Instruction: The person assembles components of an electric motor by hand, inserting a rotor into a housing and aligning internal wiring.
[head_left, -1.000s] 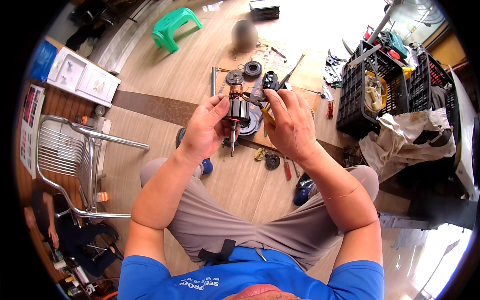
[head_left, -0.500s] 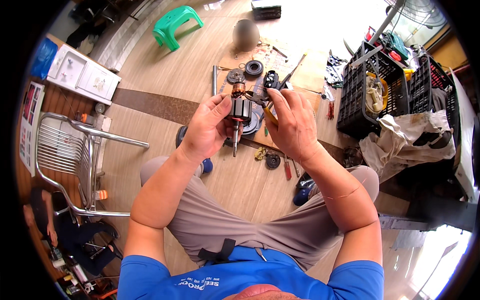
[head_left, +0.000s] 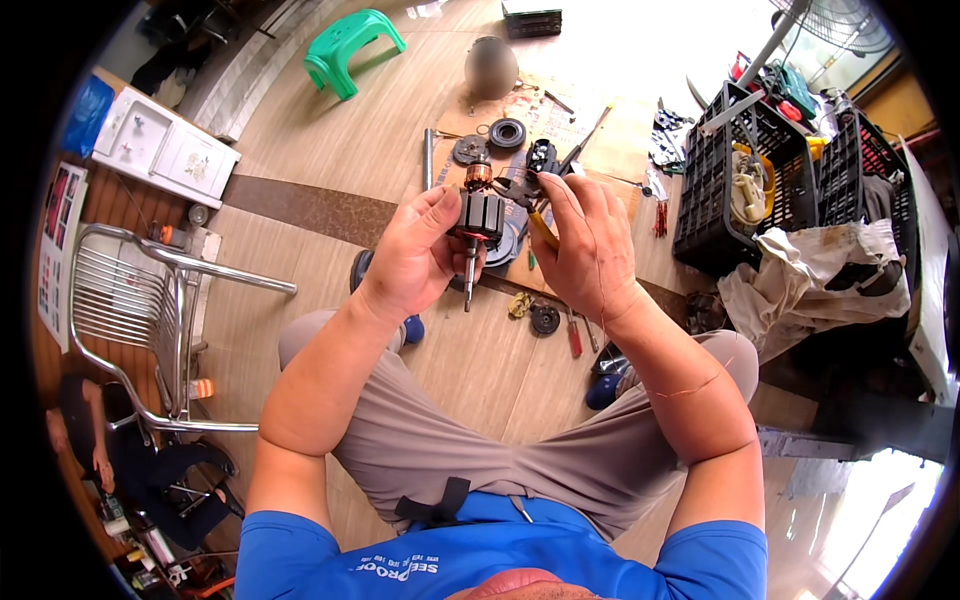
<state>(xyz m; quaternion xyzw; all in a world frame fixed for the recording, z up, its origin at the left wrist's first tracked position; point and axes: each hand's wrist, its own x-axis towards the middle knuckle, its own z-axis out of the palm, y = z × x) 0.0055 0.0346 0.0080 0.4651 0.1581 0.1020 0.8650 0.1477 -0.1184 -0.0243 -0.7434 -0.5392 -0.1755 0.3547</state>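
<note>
My left hand (head_left: 418, 252) grips a motor armature (head_left: 477, 218), a dark laminated core with copper winding at its top and a steel shaft pointing down. My right hand (head_left: 587, 240) holds pliers with yellow handles (head_left: 530, 205), whose dark jaws reach toward the copper end of the armature. Both hands are raised above my knees, over a sheet of cardboard (head_left: 590, 130) on the floor.
Loose parts lie on the cardboard: a round black bearing ring (head_left: 507, 132), a grey disc (head_left: 468, 150), a steel rod (head_left: 428, 158), screwdrivers (head_left: 573, 335). Black crates (head_left: 740, 190) stand right, a green stool (head_left: 352, 45) far back, a metal chair (head_left: 130, 320) left.
The armature has been turned slightly in my left hand and the pliers' jaws have shifted a little closer to its copper end. The hands stay in the same place.
</note>
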